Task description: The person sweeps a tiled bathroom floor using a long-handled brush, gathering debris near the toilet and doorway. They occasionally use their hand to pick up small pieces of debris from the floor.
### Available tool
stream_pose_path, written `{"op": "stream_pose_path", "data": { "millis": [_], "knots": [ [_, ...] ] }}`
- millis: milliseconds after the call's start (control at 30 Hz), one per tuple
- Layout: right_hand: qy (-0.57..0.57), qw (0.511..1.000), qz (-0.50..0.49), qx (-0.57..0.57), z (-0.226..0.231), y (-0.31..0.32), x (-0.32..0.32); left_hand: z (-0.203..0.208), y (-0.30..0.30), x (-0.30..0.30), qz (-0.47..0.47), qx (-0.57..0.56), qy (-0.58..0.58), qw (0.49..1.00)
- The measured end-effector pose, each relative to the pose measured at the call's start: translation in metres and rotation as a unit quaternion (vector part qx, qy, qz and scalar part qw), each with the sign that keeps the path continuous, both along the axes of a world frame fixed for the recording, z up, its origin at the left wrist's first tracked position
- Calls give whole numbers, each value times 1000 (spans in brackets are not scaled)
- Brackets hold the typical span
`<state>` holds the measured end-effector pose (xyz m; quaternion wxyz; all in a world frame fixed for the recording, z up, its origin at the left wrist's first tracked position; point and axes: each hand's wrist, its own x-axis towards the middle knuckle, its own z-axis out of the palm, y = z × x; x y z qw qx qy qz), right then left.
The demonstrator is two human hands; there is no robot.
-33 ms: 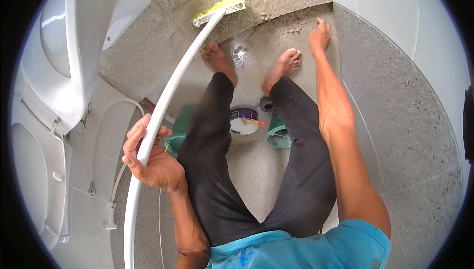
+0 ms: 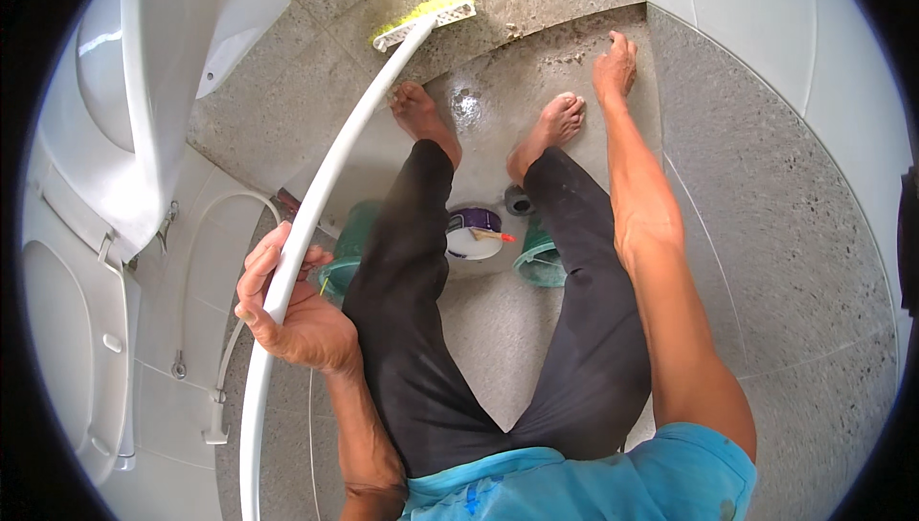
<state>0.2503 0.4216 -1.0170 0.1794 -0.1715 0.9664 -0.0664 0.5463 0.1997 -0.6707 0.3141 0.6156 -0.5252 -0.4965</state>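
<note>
Speckled grey bathroom floor (image 2: 287, 110) lies under you, wet around your bare feet, with a white toilet (image 2: 124, 71) at its left edge. Your left hand (image 2: 292, 315) is closed around the white handle (image 2: 316, 205) of a long brush; it is the only hand on it. The handle's long axis runs up and away from that hand to the yellow-bristled head (image 2: 426, 19), which rests on the floor by its far edge, just beyond your left foot. Your right hand (image 2: 615, 64) hangs well apart with fingers loosely bent, empty, near the white wall (image 2: 747, 33). Green tubs (image 2: 541, 258) and a purple-lidded container (image 2: 474, 234) sit partly hidden behind your legs; the handle's lower end is cut off
</note>
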Motion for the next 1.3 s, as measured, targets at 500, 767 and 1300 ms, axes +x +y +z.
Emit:
{"op": "stream_pose_path", "data": {
  "millis": [500,767,1300],
  "knots": [
    [-101,970,-220,-10,-16,-25,52,-1,1,-1,1,-6,-2,1000],
    [-125,922,-272,-245,-37,-57,59,-2,2,-1,4,-8,-19,1000],
    [-40,949,-232,-210,-48,-79,103,-3,-3,-2,5,-8,-28,1000]
  ]
}}
